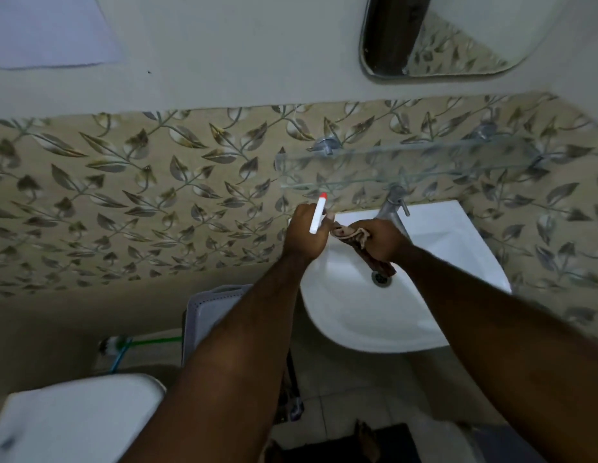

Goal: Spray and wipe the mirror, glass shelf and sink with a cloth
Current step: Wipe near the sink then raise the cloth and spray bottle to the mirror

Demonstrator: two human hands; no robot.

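Observation:
My left hand [304, 233] grips a white spray bottle [317, 217] with a red nozzle tip, held over the left rim of the white sink [434, 262]. Close beside it, my right hand [382, 240] is closed on a brown cloth [354, 237] that hangs down into the basin, its end near the drain [381, 279]. The glass shelf [407, 162] runs along the leaf-patterned tiles just above the sink. The mirror [458, 38] hangs at the top right on the plain wall.
A metal tap [392, 203] stands at the back of the sink, partly behind my right hand. A toilet cistern [73, 419] is at the lower left. A grey bin [210, 315] and a green-handled brush [123, 345] are under the sink's left side.

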